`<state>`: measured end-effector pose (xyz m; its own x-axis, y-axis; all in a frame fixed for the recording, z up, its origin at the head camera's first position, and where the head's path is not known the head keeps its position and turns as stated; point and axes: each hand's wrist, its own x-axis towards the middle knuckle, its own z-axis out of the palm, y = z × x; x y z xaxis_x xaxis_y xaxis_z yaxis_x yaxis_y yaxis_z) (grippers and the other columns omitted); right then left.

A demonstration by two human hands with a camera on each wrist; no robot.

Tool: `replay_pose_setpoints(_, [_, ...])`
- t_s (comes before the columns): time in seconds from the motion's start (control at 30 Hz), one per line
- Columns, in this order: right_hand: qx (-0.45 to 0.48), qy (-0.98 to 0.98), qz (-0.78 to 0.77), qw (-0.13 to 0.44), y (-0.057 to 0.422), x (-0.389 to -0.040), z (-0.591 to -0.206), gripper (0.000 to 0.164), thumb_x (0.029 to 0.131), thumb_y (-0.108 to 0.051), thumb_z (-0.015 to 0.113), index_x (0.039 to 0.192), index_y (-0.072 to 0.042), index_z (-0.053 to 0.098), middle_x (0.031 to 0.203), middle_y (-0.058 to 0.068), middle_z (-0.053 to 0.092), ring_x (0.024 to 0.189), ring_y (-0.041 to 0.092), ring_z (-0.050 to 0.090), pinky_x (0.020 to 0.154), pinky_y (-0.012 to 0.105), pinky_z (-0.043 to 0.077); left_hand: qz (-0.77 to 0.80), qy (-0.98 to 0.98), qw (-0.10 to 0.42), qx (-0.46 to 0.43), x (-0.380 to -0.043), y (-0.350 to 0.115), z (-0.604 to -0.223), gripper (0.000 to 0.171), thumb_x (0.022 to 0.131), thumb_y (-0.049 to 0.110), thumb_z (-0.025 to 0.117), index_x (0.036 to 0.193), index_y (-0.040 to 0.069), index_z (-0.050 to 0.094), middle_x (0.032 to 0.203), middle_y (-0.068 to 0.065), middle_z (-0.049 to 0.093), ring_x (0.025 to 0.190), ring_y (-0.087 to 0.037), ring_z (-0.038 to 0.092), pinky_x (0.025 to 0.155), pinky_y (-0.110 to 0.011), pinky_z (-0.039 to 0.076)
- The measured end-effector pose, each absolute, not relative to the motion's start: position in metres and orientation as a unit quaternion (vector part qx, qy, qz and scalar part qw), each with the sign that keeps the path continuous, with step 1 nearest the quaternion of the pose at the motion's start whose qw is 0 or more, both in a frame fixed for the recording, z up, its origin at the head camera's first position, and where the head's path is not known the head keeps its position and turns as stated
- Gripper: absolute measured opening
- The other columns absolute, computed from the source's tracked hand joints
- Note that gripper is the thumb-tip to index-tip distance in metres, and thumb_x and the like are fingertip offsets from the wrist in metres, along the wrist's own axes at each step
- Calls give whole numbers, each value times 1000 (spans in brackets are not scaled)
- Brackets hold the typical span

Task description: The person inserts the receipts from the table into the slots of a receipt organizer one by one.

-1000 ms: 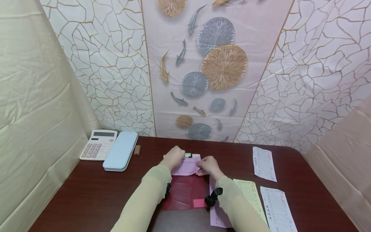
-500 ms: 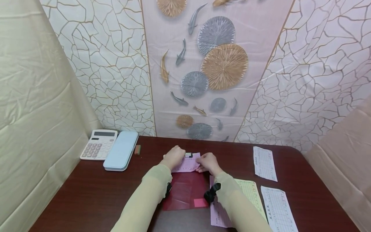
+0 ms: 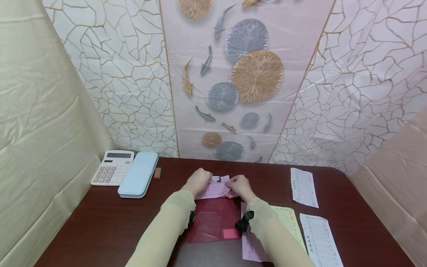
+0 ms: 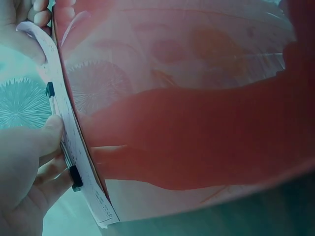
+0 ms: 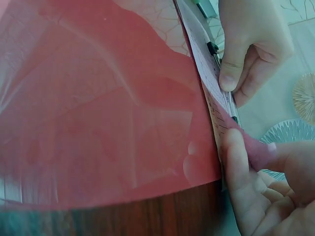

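A translucent red folder (image 3: 208, 218) with a pink label lies at the middle of the table, its far edge raised. A pink printed sheet (image 3: 213, 191) lies along that far edge, by a metal clip (image 3: 217, 179) with black ends. My left hand (image 3: 198, 182) pinches the clip, thumb on its bar in the left wrist view (image 4: 58, 132). My right hand (image 3: 241, 187) pinches the right corner of the pink sheet, which curls up between thumb and fingers in the right wrist view. Part of the sheet is hidden behind my left hand.
Right of the folder lie another pink sheet (image 3: 251, 244), a yellow sheet (image 3: 288, 222) and two white sheets (image 3: 320, 237), partly under my right forearm. At the back left are a calculator (image 3: 112, 168), a light blue case (image 3: 139, 174) and a small eraser-like block (image 3: 158, 173).
My right hand has moved slightly away from me with the pink sheet's corner, and the sheet's near edge has shifted toward the clip. My left hand stays at the clip.
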<state>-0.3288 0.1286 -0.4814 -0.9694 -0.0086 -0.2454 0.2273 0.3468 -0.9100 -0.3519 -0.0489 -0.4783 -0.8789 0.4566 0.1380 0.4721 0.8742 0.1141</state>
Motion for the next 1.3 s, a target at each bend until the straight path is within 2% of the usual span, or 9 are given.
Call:
replay_pose_setpoints(0.27, [42, 851, -516, 88, 139, -329, -480, 14, 86, -7, 65, 91, 5, 67, 58, 10, 63, 45, 12, 59, 45, 28, 54, -101, -970, 33, -220, -353, -51, -479, 8, 90, 15, 65, 89, 13, 73, 86, -2, 70, 86, -17, 65, 77, -33, 53])
replay_pose_setpoints(0.57, [21, 883, -465, 59, 155, -328, -478, 12, 85, -12, 68, 87, -1, 69, 66, 8, 65, 53, 16, 61, 46, 29, 53, -108, -974, 10, -199, -354, -50, -480, 17, 92, 18, 63, 104, 13, 73, 101, -3, 71, 97, -17, 64, 86, -33, 52])
replay_pose_setpoints(0.83, [10, 892, -451, 32, 171, -328, -474, 12, 85, -13, 69, 86, -1, 68, 67, 8, 65, 55, 17, 61, 46, 28, 53, -114, -971, 17, -209, -354, -51, -480, 17, 90, 17, 65, 104, 12, 73, 99, -3, 71, 96, -18, 65, 86, -34, 53])
replay_pose_setpoints(1.07, [2, 903, -428, 29, 195, -325, -468, 14, 86, -14, 68, 89, -1, 69, 72, 8, 67, 59, 17, 62, 51, 29, 53, -126, -969, 16, -211, -355, -50, -483, 17, 90, 20, 65, 103, 12, 73, 98, -3, 71, 95, -17, 65, 85, -34, 53])
replay_pose_setpoints(1.3, [-6, 919, -394, 3, 223, -326, -461, 16, 87, -16, 68, 94, -1, 70, 77, 7, 69, 63, 17, 63, 56, 30, 53, -123, -968, 29, -217, -355, -52, -483, 15, 89, 21, 67, 99, 13, 74, 93, -1, 71, 90, -17, 65, 82, -34, 53])
